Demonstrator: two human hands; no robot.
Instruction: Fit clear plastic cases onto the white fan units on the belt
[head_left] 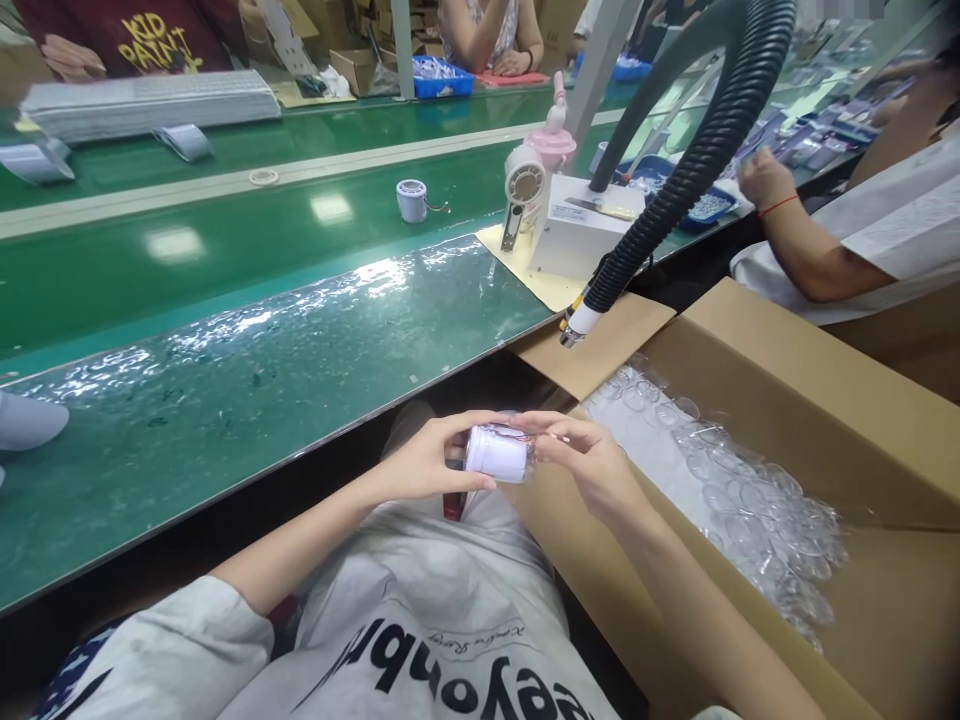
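In front of my lap, my left hand (431,455) grips a small white cylindrical part (499,455), lying on its side, with the thumb below and fingers above. A clear plastic cover seems to surround the part, showing at its right end. Closed on that right end is my right hand (589,455), its fingertips pinching near thin reddish wires (561,437). Exactly what those fingertips press on is partly hidden. A similar white cylindrical part (412,202) with a wire stands upright on the green conveyor belt (322,215).
Right of my lap, an open cardboard box (810,400) holds many clear plastic pieces (742,490). A black flexible hose (675,190) hangs above its near flap. A white machine box (577,225) and handheld fan (523,185) stand on the bench. Co-workers sit across and at right.
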